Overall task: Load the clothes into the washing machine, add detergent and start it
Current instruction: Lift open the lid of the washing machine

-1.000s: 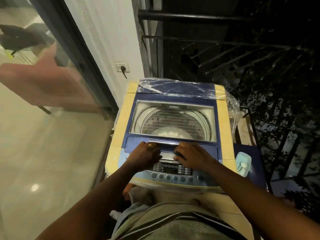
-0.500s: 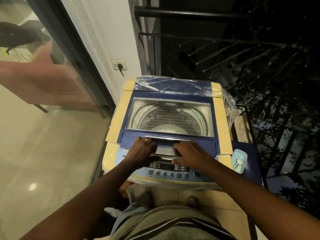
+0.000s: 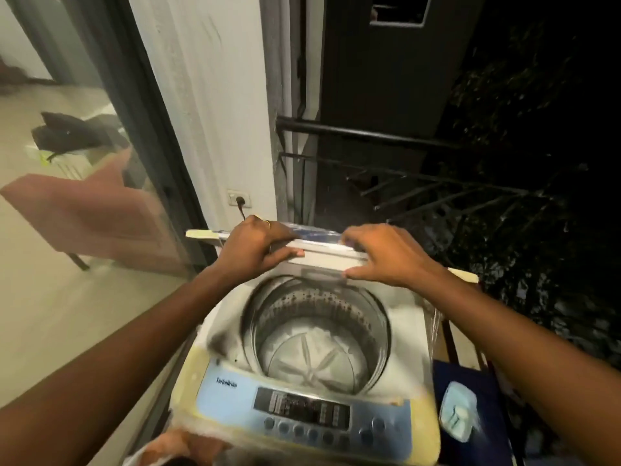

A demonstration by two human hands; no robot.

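A top-loading washing machine (image 3: 215,331) stands in front of me with its lid (image 3: 322,252) folded up at the back. The steel drum (image 3: 319,334) is exposed and holds no clothes. My left hand (image 3: 255,247) grips the folded lid's left part. My right hand (image 3: 379,255) holds its right part, fingers over the top and thumb below. The control panel (image 3: 302,408) with a row of round buttons lies at the near edge. Some pale cloth (image 3: 168,449) shows at the bottom edge, below the machine's front.
A glass sliding door (image 3: 84,230) runs along the left. A wall socket (image 3: 239,198) with a plug sits behind the machine. Dark railing bars (image 3: 369,136) and foliage fill the right. A pale blue container (image 3: 458,412) rests on a dark blue surface right of the machine.
Both hands have lifted the lid from its closed position at the front and folded it up to the back, exposing the drum. The view has tilted and moved closer.
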